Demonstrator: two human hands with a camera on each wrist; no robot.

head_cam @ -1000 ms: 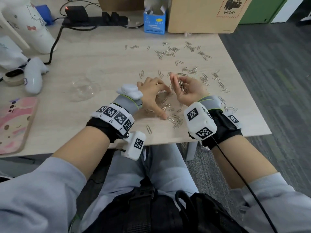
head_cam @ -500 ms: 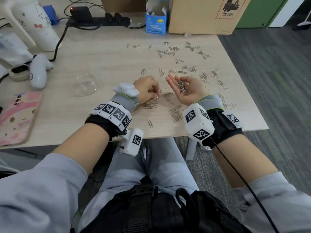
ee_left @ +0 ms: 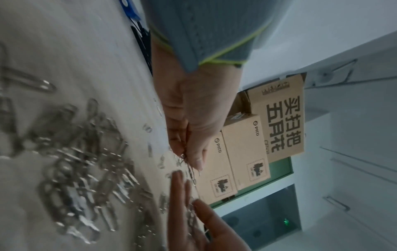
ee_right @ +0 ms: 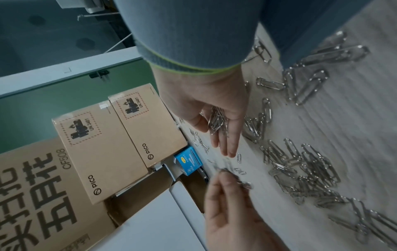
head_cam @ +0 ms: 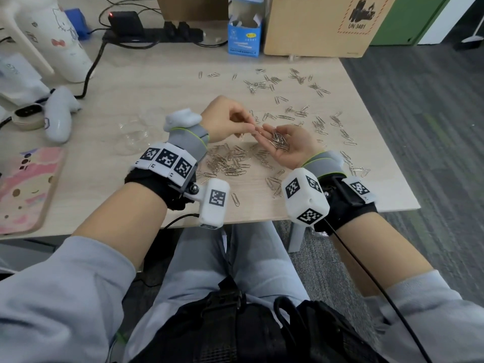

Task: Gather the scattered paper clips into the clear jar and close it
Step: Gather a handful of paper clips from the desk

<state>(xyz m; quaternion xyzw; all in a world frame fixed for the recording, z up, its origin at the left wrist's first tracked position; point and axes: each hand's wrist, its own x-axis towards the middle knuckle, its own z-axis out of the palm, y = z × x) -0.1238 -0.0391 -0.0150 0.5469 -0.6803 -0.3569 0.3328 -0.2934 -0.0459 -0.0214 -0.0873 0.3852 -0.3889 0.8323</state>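
Silver paper clips lie scattered over the far right of the wooden table [head_cam: 162,82], with a raked heap [head_cam: 230,161] near the front edge. My left hand [head_cam: 248,128] is raised above the heap and pinches a few clips [ee_left: 191,168] between thumb and fingers. Just to its right my right hand [head_cam: 272,133] lies palm up with its fingers nearly straight, and a small pile of clips [ee_right: 217,118] rests in the palm. The clear jar [head_cam: 133,137] shows faintly on the table, left of my left wrist. I cannot make out its lid.
A pink phone case [head_cam: 26,184] and a white controller [head_cam: 59,113] lie at the left. A white bottle [head_cam: 55,35], power strip [head_cam: 157,32], blue box [head_cam: 245,35] and cardboard box [head_cam: 327,22] line the back. The table's right edge [head_cam: 379,132] is close to the clips.
My left hand left the heap on the table, rose with a few clips pinched, and came over the fingertips of the right hand. The right palm stayed up with its pile.
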